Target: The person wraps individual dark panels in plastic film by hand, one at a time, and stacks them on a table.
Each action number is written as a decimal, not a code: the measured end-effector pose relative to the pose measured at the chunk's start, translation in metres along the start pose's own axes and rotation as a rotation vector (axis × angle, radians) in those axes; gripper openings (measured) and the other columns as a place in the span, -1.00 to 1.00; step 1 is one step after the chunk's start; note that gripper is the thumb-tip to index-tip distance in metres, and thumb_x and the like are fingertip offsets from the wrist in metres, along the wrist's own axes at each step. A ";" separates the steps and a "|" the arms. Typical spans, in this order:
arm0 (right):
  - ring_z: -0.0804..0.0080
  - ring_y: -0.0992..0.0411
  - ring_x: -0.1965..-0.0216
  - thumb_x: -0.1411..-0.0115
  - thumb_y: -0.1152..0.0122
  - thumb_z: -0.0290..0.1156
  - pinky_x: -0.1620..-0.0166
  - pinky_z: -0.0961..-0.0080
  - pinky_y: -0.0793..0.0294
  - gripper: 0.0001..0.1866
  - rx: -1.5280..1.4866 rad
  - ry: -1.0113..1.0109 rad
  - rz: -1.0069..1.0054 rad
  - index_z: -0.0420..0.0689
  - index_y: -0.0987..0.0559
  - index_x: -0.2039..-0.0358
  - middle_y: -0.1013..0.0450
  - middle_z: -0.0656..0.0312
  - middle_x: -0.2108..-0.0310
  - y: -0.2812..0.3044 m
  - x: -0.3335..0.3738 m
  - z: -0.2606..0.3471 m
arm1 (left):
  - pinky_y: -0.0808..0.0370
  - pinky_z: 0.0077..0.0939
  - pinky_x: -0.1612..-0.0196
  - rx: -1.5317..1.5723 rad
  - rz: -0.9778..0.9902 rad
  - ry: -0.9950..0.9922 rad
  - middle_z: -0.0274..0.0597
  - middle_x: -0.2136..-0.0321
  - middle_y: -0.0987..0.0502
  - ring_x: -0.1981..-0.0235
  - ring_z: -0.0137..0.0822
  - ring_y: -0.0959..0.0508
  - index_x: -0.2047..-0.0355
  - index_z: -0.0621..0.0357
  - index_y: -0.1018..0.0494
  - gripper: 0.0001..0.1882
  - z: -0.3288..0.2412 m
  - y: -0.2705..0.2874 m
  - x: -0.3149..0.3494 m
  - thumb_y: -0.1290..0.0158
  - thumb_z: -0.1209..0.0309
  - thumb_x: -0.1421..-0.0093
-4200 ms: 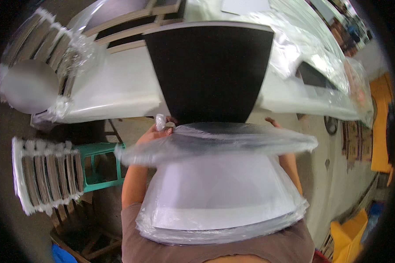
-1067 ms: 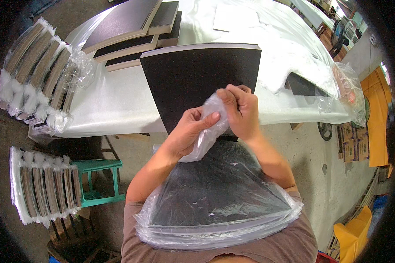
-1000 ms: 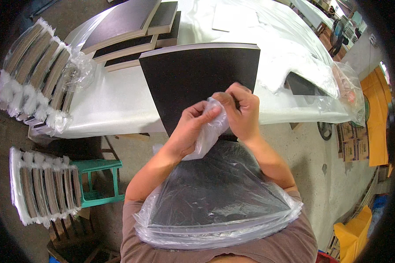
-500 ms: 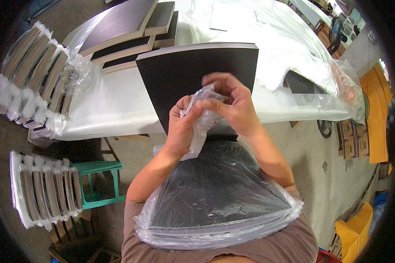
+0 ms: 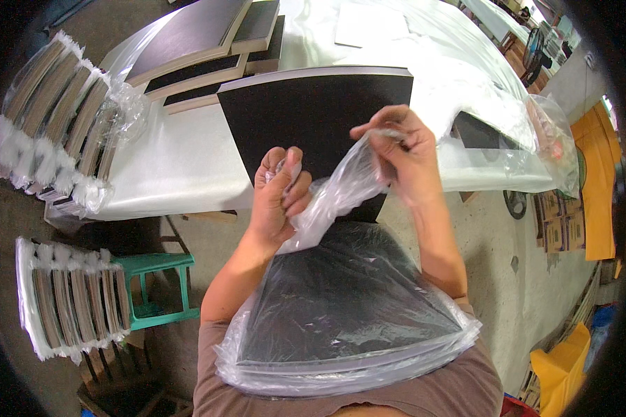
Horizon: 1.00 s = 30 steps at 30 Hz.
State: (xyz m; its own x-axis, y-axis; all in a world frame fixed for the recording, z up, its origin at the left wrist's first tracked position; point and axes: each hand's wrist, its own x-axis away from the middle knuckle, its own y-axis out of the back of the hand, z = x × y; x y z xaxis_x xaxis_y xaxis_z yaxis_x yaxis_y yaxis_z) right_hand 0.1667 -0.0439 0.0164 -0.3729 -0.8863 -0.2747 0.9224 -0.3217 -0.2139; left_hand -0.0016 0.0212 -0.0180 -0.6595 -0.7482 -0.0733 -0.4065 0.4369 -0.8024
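Gathering the loose mouth of the clear plastic bag (image 5: 341,187), the left hand (image 5: 278,198) clamps the twisted neck in a closed grip while the right hand (image 5: 403,156) pinches the stretched end, seemingly to close it. The bagged dark flat board (image 5: 341,306) rests against the person's chest, below the white tabletop (image 5: 181,167), wrinkled film glinting.

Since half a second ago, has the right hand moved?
Yes. The right hand has pulled rightward and up along the black board on the table, away from the left hand, stretching the plastic bag's neck.
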 end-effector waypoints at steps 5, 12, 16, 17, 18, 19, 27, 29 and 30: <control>0.68 -0.32 0.60 0.09 -0.18 -0.58 0.57 0.85 -0.23 -0.79 0.095 0.103 -0.326 -0.21 -0.47 0.35 -0.47 0.19 0.50 0.056 -0.005 0.010 | -0.35 -0.36 0.31 -1.894 -0.125 -0.290 -0.07 0.48 -0.42 0.40 -0.12 -0.43 0.43 0.25 -0.33 -0.73 -0.053 0.054 0.022 -0.06 0.30 0.02; 0.70 -0.25 0.69 0.08 -0.23 -0.44 0.60 0.74 -0.22 -0.91 0.392 -0.043 -0.098 -0.19 -0.56 0.56 -0.41 0.35 0.69 0.033 0.016 -0.003 | -0.38 -0.43 0.28 -1.821 -0.901 -0.603 -0.08 0.44 -0.51 0.40 -0.27 -0.49 0.36 0.29 -0.45 -0.70 -0.136 0.087 0.062 -0.05 0.28 0.00; 0.67 -0.27 0.64 0.07 -0.22 -0.43 0.55 0.75 -0.24 -0.91 0.477 -0.013 0.075 -0.15 -0.56 0.52 -0.39 0.35 0.68 -0.004 0.017 -0.007 | -0.39 -0.56 0.24 -1.277 0.004 -0.390 -0.18 0.28 -0.47 0.34 -0.38 -0.47 0.22 0.21 -0.39 -0.62 -0.039 -0.020 0.019 -0.12 0.36 0.08; 0.67 -0.27 0.64 0.06 -0.21 -0.44 0.55 0.75 -0.24 -0.92 0.450 0.142 0.056 -0.15 -0.56 0.51 -0.39 0.34 0.66 -0.011 0.018 -0.010 | -0.39 -0.60 0.28 -1.351 0.116 -0.403 -0.20 0.34 -0.49 0.37 -0.44 -0.46 0.27 0.22 -0.42 -0.66 -0.017 -0.029 0.008 -0.14 0.38 0.08; 0.67 -0.28 0.63 0.06 -0.21 -0.45 0.55 0.75 -0.24 -0.92 0.406 0.297 0.054 -0.16 -0.56 0.51 -0.39 0.34 0.64 -0.014 0.016 -0.015 | -0.37 -0.60 0.24 -1.158 0.081 -0.216 -0.23 0.39 -0.50 0.35 -0.45 -0.45 0.31 0.23 -0.45 -0.73 -0.007 -0.036 0.008 -0.13 0.43 0.07; 0.69 -0.28 0.59 0.04 -0.18 -0.50 0.54 0.77 -0.24 -0.82 0.399 0.354 0.077 -0.15 -0.53 0.36 -0.43 0.34 0.55 -0.013 0.013 -0.015 | -0.36 -0.64 0.29 -1.081 0.028 -0.183 -0.25 0.44 -0.50 0.40 -0.49 -0.44 0.35 0.24 -0.46 -0.76 -0.007 -0.032 0.006 -0.13 0.42 0.05; 0.77 -0.26 0.64 0.04 -0.13 -0.60 0.62 0.81 -0.22 -0.59 0.127 -0.093 0.082 -0.14 -0.38 0.11 -0.48 0.24 0.44 -0.012 0.017 0.004 | -0.29 -0.74 0.52 -0.953 -0.048 -0.078 -0.36 0.64 -0.44 0.60 -0.61 -0.35 0.48 0.26 -0.47 -0.84 0.001 -0.021 0.002 -0.12 0.40 0.02; 0.76 -0.26 0.64 0.04 -0.14 -0.60 0.62 0.79 -0.23 -0.65 0.182 -0.120 0.152 -0.15 -0.43 0.17 -0.49 0.23 0.45 -0.009 0.016 0.004 | -0.28 -0.76 0.54 -0.956 -0.046 -0.122 -0.37 0.64 -0.44 0.60 -0.63 -0.35 0.47 0.26 -0.47 -0.83 0.000 -0.021 0.002 -0.12 0.40 0.02; 0.76 -0.26 0.64 0.03 -0.14 -0.57 0.62 0.78 -0.23 -0.70 0.202 -0.075 0.117 -0.16 -0.45 0.21 -0.48 0.25 0.46 -0.006 0.016 0.000 | -0.28 -0.77 0.55 -0.967 -0.037 -0.159 -0.37 0.64 -0.44 0.60 -0.64 -0.35 0.47 0.26 -0.48 -0.83 -0.001 -0.023 0.002 -0.12 0.39 0.02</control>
State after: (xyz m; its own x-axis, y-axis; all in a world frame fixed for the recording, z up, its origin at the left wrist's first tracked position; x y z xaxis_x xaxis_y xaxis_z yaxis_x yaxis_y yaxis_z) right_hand 0.1551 -0.0561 0.0130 -0.2611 -0.9411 -0.2149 0.9631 -0.2692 0.0087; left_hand 0.0061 0.0100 0.0012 -0.5715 -0.7974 -0.1937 -0.8149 0.5792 0.0203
